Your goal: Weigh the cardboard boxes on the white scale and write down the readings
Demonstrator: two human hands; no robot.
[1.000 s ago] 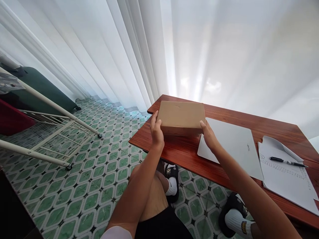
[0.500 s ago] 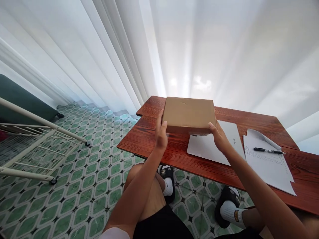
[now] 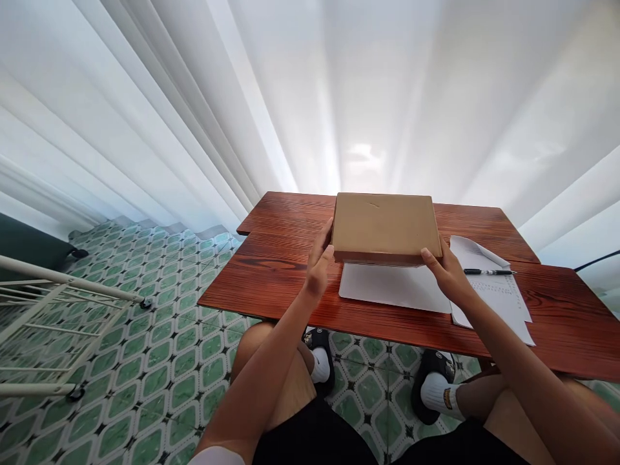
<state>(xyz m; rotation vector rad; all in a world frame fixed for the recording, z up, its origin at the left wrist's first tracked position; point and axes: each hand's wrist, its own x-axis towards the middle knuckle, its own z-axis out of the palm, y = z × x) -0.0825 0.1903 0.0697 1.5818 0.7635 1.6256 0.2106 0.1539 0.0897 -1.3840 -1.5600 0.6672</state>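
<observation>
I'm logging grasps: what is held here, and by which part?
A brown cardboard box, gripped at its two short ends by the left hand and right hand.

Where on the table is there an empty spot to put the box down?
The table is bare wood to the left of the left hand, out to its left edge, and at the far right past the papers. The middle is crowded: both hands hold the cardboard box above the white laptop, with a pen on the papers.

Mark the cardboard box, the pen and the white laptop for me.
cardboard box (image 3: 385,223): head view, middle of its top face.
pen (image 3: 487,272): head view, mid-barrel, lying on the papers.
white laptop (image 3: 387,287): head view, bare lid below the box.
</observation>
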